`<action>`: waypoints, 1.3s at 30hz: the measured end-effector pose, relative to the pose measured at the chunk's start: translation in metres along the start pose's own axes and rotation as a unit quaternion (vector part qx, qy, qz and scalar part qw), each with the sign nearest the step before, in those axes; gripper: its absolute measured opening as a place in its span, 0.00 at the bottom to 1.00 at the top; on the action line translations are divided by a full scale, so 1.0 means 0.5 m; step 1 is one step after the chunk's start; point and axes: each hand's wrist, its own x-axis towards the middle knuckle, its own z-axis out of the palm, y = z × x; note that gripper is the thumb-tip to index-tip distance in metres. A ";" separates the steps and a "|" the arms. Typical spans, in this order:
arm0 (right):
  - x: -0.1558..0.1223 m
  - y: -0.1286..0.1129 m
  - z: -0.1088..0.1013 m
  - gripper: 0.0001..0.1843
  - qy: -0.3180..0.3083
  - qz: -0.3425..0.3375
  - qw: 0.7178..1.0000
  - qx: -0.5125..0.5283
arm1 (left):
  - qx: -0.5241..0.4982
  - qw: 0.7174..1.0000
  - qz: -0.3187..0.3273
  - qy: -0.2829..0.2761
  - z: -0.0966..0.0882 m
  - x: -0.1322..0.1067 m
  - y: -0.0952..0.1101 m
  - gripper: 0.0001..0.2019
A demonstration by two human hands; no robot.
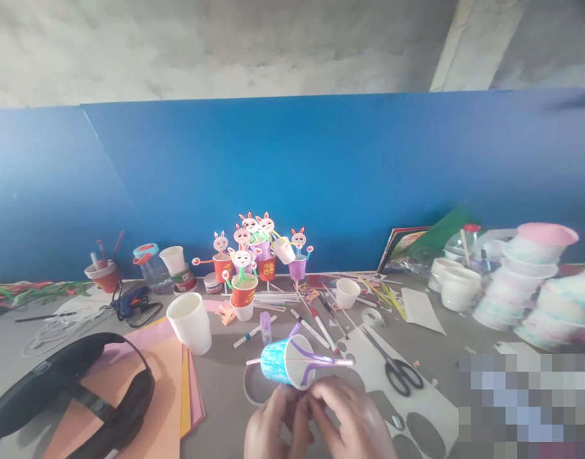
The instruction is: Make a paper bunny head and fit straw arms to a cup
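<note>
A blue-coloured paper cup [273, 361] lies on its side in the air, its mouth facing right. A pale thin stick [254, 362] runs through it, and purple pipe cleaners [321, 360] bend out from its mouth along the stick. My left hand [277, 421] is closed, its fingertips at the cup's lower side near the rim. My right hand [349, 414] is pinched closed beside it, fingertips meeting the left ones; what they pinch is hidden. Behind the cup lies a roll of tape [252, 386], partly covered. A small purple bottle [266, 328] stands just beyond.
Rabbit-faced cup figures [243, 290] stand at the back. Left are stacked white cups [191, 322], coloured paper [162, 382] and a black headset-like object [48, 382]. Right are black-handled scissors [404, 376] on cut white paper [436, 408], markers [325, 328] and piled painted cups [503, 293].
</note>
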 end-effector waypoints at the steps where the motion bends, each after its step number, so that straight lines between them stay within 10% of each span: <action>1: 0.000 0.000 0.001 0.14 0.004 -0.004 1.000 0.000 | -0.001 1.000 0.003 0.001 0.000 0.001 0.000 0.20; 39: -0.008 0.007 0.011 0.15 -0.021 -0.006 1.000 -0.016 | 0.032 0.999 0.025 -0.017 -0.003 -0.002 -0.006 0.12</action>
